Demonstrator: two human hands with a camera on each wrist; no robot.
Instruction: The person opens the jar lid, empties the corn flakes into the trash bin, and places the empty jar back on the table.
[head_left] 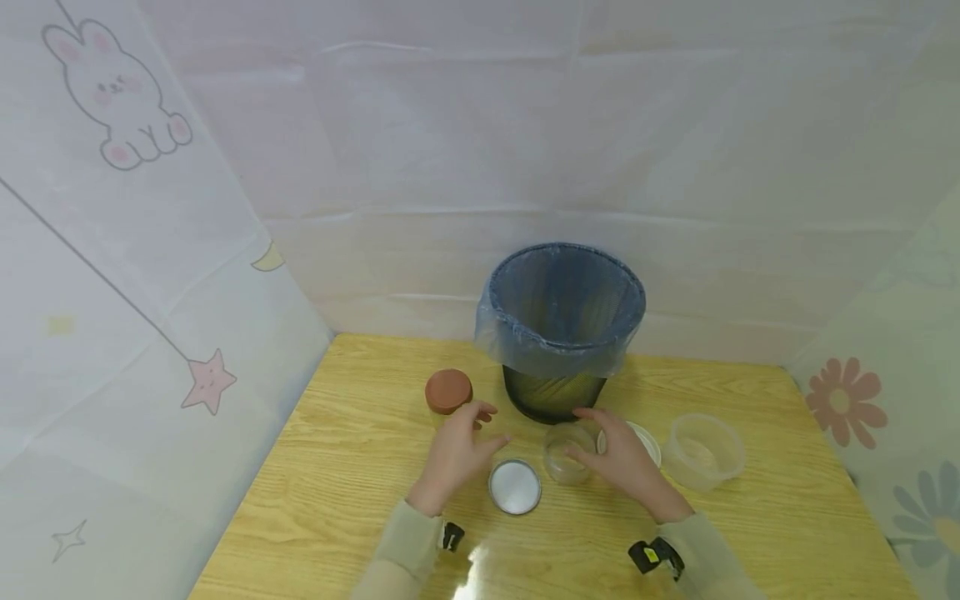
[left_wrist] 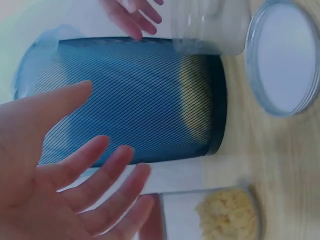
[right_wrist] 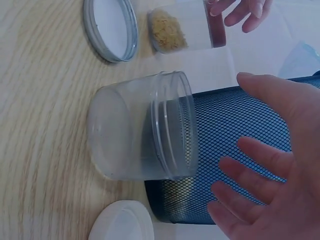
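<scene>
A clear, colourless jar (head_left: 567,456) stands uncapped on the table; its round mouth shows in the right wrist view (right_wrist: 130,130). My right hand (head_left: 618,458) is spread beside and over it, with a gap between fingers and rim in the right wrist view. My left hand (head_left: 453,454) hovers with fingers apart and nothing in it. Just beyond it stands a jar with a red-brown lid (head_left: 449,390); yellow flakes (left_wrist: 227,215) lie inside that jar. Between the hands lies a round metal-rimmed lid (head_left: 515,487) with a white inner face.
A dark mesh wastebasket (head_left: 555,398) with a blue plastic liner (head_left: 558,358) stands behind the jars. A translucent tub (head_left: 705,454) is at the right, beside a whitish round lid (head_left: 647,442) partly hidden by my right hand. Printed cloth hangs around the wooden table (head_left: 315,500).
</scene>
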